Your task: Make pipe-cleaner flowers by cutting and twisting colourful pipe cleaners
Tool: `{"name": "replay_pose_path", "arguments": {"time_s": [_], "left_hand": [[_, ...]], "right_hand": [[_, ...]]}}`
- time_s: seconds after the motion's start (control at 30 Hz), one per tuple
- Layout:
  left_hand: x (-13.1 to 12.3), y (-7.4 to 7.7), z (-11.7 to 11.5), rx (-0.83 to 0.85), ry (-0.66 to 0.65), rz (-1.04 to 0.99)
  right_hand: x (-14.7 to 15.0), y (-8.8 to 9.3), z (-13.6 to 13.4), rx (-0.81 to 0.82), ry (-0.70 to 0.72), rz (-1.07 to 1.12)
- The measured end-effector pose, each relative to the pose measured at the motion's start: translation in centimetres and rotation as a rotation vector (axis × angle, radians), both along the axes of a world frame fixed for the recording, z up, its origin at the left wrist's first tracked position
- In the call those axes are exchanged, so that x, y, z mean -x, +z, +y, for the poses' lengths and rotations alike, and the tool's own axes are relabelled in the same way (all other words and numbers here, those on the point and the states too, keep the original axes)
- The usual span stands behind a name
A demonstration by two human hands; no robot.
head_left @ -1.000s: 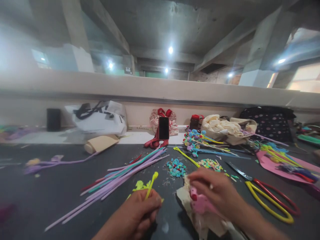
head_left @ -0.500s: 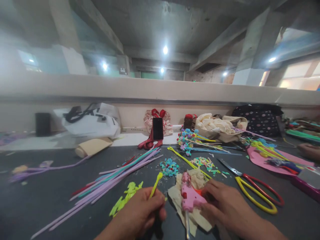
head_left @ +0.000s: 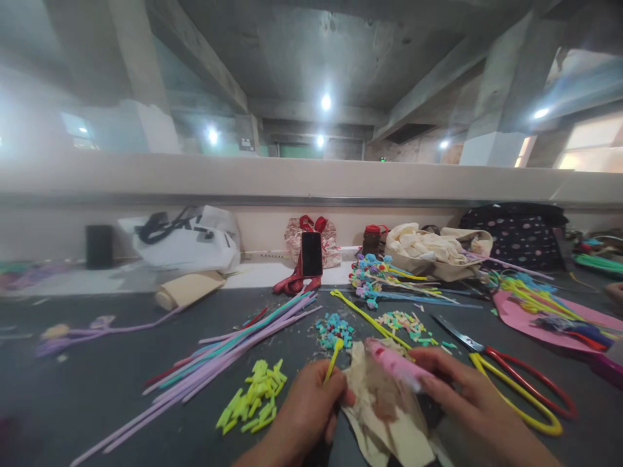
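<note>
Between the thumb and fingers of my left hand a short yellow pipe cleaner stands upright, its tip thickened into a small knob. My right hand grips a pink glue gun, blurred by motion and tilted, its nozzle end pointing up and left. Beneath the gun lies a crumpled beige cloth with a brown stain. Left of my left hand is a pile of cut yellow-green pieces. Beyond my hands sit small blue pieces and pale mixed pieces.
Long purple and teal pipe cleaners lie to the left. Large scissors with red and yellow handles rest at the right, near a pink sheet. At the back stand a phone, a white bag and finished-looking flower stems.
My right hand has closed round the glue gun and lifted it off the cloth, turning it sideways. My left hand, still pinching the yellow pipe cleaner, has shifted slightly right.
</note>
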State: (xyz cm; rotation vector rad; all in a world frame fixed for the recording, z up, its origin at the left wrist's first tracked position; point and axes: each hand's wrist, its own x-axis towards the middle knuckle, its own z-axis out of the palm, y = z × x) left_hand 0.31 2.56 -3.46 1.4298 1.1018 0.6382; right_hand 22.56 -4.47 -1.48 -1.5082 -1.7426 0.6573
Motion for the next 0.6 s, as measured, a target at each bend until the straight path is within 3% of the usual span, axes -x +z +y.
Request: {"name": "replay_pose_path", "arguments": {"time_s": [0.27, 0.33, 0.6], "left_hand": [[0.1, -0.2, 0.3, -0.023, -0.018, 0.051], [0.2, -0.3, 0.3, -0.018, -0.026, 0.047], [-0.3, 1.0, -0.3, 0.014, -0.042, -0.118]], "right_hand": [[-1.4, 1.2, 0.6, -0.029, -0.368, 0.737], [-1.4, 1.4, 0.6, -0.05, -0.406, 0.854], [0.0, 0.3, -0.3, 0.079, -0.173, 0.913]]}}
